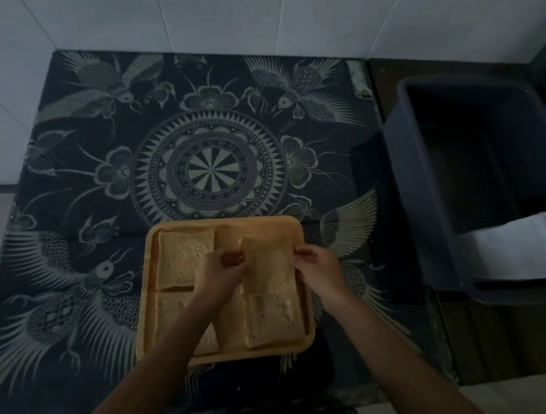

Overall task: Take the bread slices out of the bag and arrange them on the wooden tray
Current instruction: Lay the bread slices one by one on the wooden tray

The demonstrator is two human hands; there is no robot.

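A square wooden tray (145, 316) lies on a dark patterned cloth in front of me. Three bread slices lie flat on it: one at the far left (182, 258), one at the near left (170, 313) partly under my left forearm, one at the near right (273, 318). A fourth slice (267, 264) is held over the tray's far right corner, inside what looks like a thin clear bag (262, 241). My left hand (219, 271) pinches its left edge and my right hand (318, 266) pinches its right edge.
A dark plastic bin (476, 165) stands to the right of the cloth, with white paper (522, 248) over its near part. The patterned cloth (207, 170) reaches to white wall tiles at the back. The scene is dim.
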